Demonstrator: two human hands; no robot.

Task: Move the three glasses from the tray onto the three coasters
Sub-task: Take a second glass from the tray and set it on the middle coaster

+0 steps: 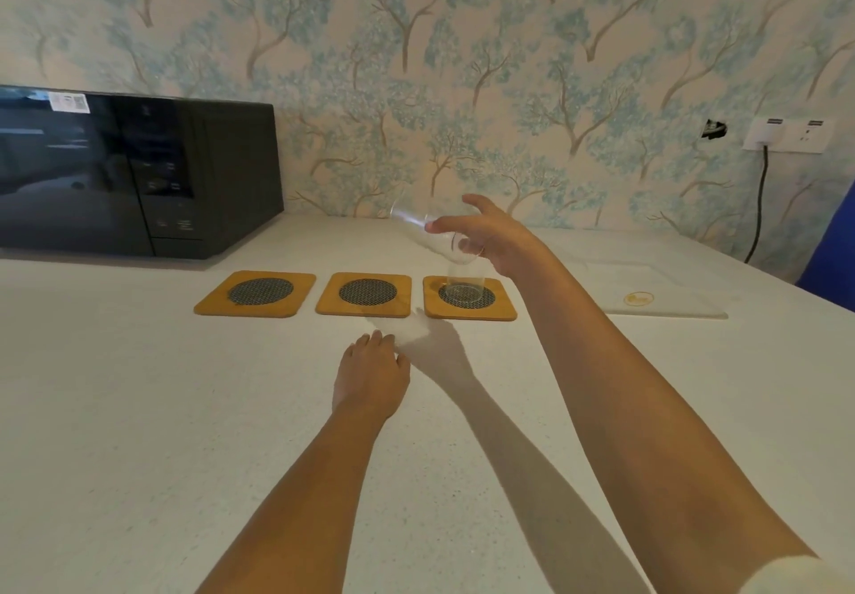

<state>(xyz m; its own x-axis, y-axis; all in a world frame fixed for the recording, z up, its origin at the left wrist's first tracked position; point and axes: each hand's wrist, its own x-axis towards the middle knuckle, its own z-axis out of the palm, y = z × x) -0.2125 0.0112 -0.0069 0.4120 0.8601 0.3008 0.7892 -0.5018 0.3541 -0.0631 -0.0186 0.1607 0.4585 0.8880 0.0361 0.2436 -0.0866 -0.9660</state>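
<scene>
Three wooden coasters with dark mesh centres lie in a row on the white counter: left coaster (210,305), middle coaster (363,309), right coaster (502,309). One clear glass (465,281) stands upright on the right coaster. My right hand (495,237) hovers above the right coaster, shut on a second clear glass (416,223) that tilts up and to the left over the gap between the middle and right coasters. My left hand (370,373) rests palm down on the counter in front of the middle coaster and holds nothing. The pale tray (671,306) lies to the right; I see no glass on it.
A black microwave (134,172) stands at the back left against the wallpapered wall. A wall socket (786,135) with a dark cable sits at the back right. Something blue (833,251) stands at the right edge.
</scene>
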